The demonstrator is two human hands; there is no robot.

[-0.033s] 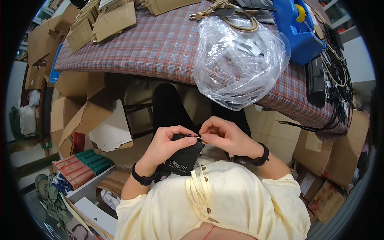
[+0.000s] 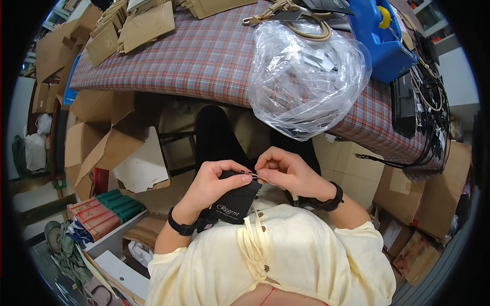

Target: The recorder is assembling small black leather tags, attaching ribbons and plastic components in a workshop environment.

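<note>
In my left hand (image 2: 220, 184), thumb on top and fingers curled behind, is a flat black piece (image 2: 236, 204) with white lettering, like a pouch or a card; I cannot tell which. It hangs in front of my chest, over my lap. My right hand (image 2: 287, 172) meets it at the upper right corner. There its thumb and fingertips pinch a small shiny metal piece (image 2: 253, 176), too small to name. The fingertips of both hands almost touch. Part of the black piece is hidden under my left hand.
Ahead is a table with a checked cloth (image 2: 204, 56). On it lie a clear plastic bag (image 2: 306, 86), tan flat packets (image 2: 148, 26), coiled tan cords (image 2: 312, 33) and a blue tape dispenser (image 2: 380, 46). Open cardboard boxes (image 2: 99, 143) stand left; more boxes (image 2: 423, 188) are at right.
</note>
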